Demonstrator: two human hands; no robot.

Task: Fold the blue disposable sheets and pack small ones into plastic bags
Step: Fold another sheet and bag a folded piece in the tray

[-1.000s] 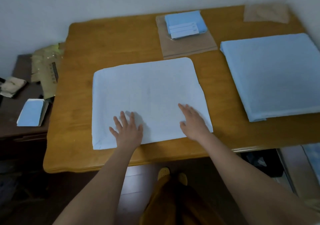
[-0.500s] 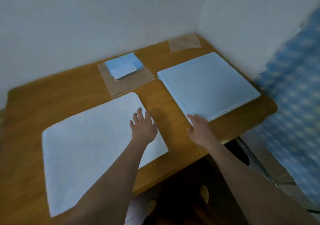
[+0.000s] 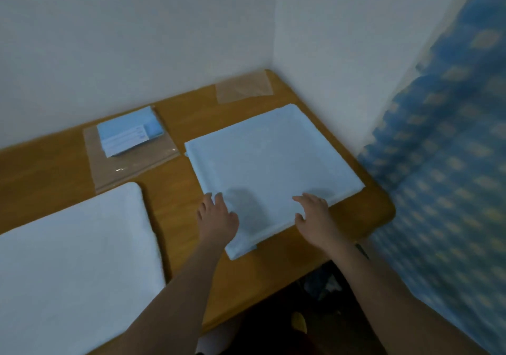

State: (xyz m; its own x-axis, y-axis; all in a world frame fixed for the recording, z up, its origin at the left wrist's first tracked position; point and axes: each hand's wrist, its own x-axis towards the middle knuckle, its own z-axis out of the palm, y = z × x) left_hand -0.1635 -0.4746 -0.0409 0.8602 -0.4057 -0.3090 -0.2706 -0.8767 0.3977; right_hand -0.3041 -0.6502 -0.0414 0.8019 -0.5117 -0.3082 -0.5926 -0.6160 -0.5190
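Both hands are on the near edge of the stack of blue sheets, which lies flat at the right end of the wooden table, near the wall corner. Left hand is at the stack's near-left edge, fingers spread a little and bent down over the edge, thumb lying on top of the sheet; looks like it touches the side of the stack. Cannot tell whether the fingertips go under a layer. Right hand is at the near-right edge, fingers slightly apart and curved, tips resting on the top sheet, thumb out to the left by the edge. Cannot tell if it pinches anything. One loose corner of a lower sheet sticks out at the stack's near corner, between the two wrists.

A single spread sheet lies flat on the left part of the table, apart from the stack, untouched. Behind it, a clear plastic bag with a small folded blue packet on top. Another empty plastic bag lies at the far corner. Frame is motion-blurred. Blue patterned fabric at right.
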